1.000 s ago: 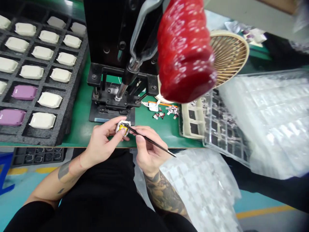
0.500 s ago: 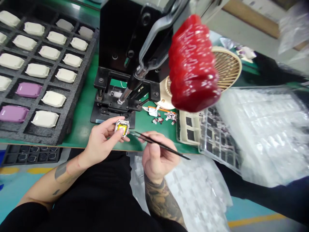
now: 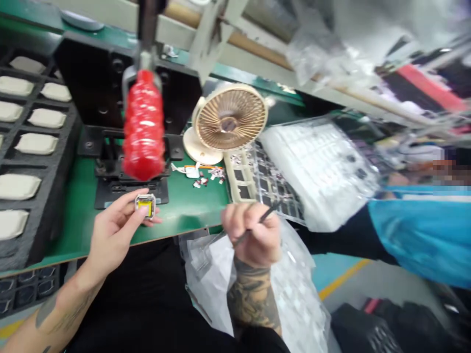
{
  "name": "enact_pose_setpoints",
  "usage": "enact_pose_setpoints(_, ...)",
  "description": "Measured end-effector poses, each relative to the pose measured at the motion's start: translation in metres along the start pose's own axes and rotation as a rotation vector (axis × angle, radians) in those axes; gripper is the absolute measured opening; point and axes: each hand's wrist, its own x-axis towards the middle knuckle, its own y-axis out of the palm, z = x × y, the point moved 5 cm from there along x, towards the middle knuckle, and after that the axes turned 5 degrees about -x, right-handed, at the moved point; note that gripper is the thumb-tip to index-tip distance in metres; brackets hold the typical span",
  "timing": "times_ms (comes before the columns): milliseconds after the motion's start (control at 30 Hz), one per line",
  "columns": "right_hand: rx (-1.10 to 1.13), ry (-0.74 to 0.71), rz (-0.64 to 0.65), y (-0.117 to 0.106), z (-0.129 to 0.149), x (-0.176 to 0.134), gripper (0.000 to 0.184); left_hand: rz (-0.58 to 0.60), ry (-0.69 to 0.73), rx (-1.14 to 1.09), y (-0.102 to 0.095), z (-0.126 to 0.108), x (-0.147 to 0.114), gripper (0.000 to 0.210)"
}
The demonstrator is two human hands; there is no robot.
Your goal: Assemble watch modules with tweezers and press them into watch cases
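Observation:
My left hand [image 3: 117,226] pinches a small open device housing [image 3: 147,205], its pale frame around a yellow inner part, in front of the press base. The thumb lies over one side of it. Off to the right, above the table's front edge, my right hand [image 3: 253,230] is closed around black tweezers [image 3: 268,213]; motion blurs them and their tips are hard to make out. Directly behind the left hand stands the black hand press [image 3: 110,88], its red ribbed handle [image 3: 144,127] hanging towards me. Small loose parts [image 3: 208,176] lie on the green table [image 3: 191,206] between the hands.
A foam tray [image 3: 55,196] of white cases is at the left. Behind the loose parts stands a beige fan [image 3: 230,120]. Compartment trays [image 3: 241,179] and a stack of clear plastic trays [image 3: 324,171] fill the right. Another person's blue sleeve [image 3: 423,235] shows beyond.
The view has swung right, showing the whole fan and the other person. My right hand with the tweezers has moved away from the device housing, which stays in my left hand.

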Motion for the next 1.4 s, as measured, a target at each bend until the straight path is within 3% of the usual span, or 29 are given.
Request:
enact_pose_setpoints(67, -0.194, -0.070, -0.074, -0.053, 0.026, 0.015, 0.033, 0.014, 0.002, 0.059, -0.001, 0.000, -0.001, 0.047)
enact_pose_setpoints(100, -0.340, -0.116, -0.172, -0.081, 0.037, 0.022, 0.038, 0.023, 0.002, 0.087, -0.001, 0.000, -0.002, 0.047)
enact_pose_setpoints(167, -0.603, -0.257, -0.498, -0.129, 0.057, 0.030, 0.033, 0.029, -0.006, 0.134, -0.001, 0.000, -0.003, 0.050)
enact_pose_setpoints(233, -0.801, -0.399, -0.785, -0.149, 0.066, 0.027, 0.022, 0.014, -0.020, 0.171, -0.002, -0.001, -0.003, 0.058)
enact_pose_setpoints(300, -0.969, -0.480, -0.863, -0.137, 0.060, 0.019, 0.018, 0.014, -0.028, 0.192, -0.002, -0.002, -0.003, 0.059)
enact_pose_setpoints(333, -1.048, -0.495, -0.805, -0.122, 0.054, 0.015, 0.015, 0.029, -0.030, 0.200, -0.001, -0.002, -0.003, 0.056)
enact_pose_setpoints(367, -1.111, -0.506, -0.666, -0.101, 0.044, 0.012, 0.015, 0.048, -0.030, 0.210, 0.000, -0.001, -0.003, 0.049)
enact_pose_setpoints(467, -1.281, -0.598, -0.032, -0.023, 0.006, 0.002, 0.034, 0.082, -0.028, 0.276, 0.005, 0.000, -0.003, 0.037)
enact_pose_setpoints(533, -1.405, -0.607, 0.323, 0.017, -0.023, -0.002, 0.033, 0.074, -0.006, 0.349, 0.009, 0.001, -0.003, 0.037)
enact_pose_setpoints(600, -1.534, -0.541, 0.488, 0.034, -0.047, 0.002, 0.028, 0.071, 0.020, 0.413, 0.012, 0.003, -0.004, 0.037)
enact_pose_setpoints(667, -1.573, -0.443, 0.547, 0.032, -0.059, 0.008, 0.031, 0.060, 0.040, 0.447, 0.012, 0.004, -0.006, 0.037)
enact_pose_setpoints(733, -1.523, -0.359, 0.520, 0.012, -0.053, 0.014, 0.035, 0.041, 0.063, 0.453, 0.011, 0.003, -0.007, 0.036)
enact_pose_setpoints(833, -1.484, -0.208, 0.302, -0.050, -0.017, 0.024, 0.032, 0.016, 0.077, 0.454, 0.008, 0.002, -0.008, 0.033)
enact_pose_setpoints(933, -1.631, 0.068, 0.066, -0.122, 0.026, 0.031, 0.030, 0.042, 0.056, 0.462, 0.007, 0.005, -0.007, 0.035)
enact_pose_setpoints(1000, -1.706, 0.206, 0.012, -0.151, 0.044, 0.031, 0.028, 0.063, 0.057, 0.465, 0.006, 0.008, -0.005, 0.037)
enact_pose_setpoints(1067, -1.654, 0.201, 0.076, -0.154, 0.048, 0.030, 0.025, 0.066, 0.061, 0.472, 0.006, 0.009, -0.004, 0.038)
enact_pose_setpoints(1200, -1.489, 0.089, 0.354, -0.121, 0.024, 0.034, 0.029, 0.065, 0.059, 0.469, 0.005, 0.009, -0.005, 0.039)
enact_pose_setpoints(1400, -1.552, 0.233, 0.559, -0.106, -0.012, 0.056, 0.023, 0.085, 0.050, 0.440, 0.009, 0.008, -0.006, 0.040)
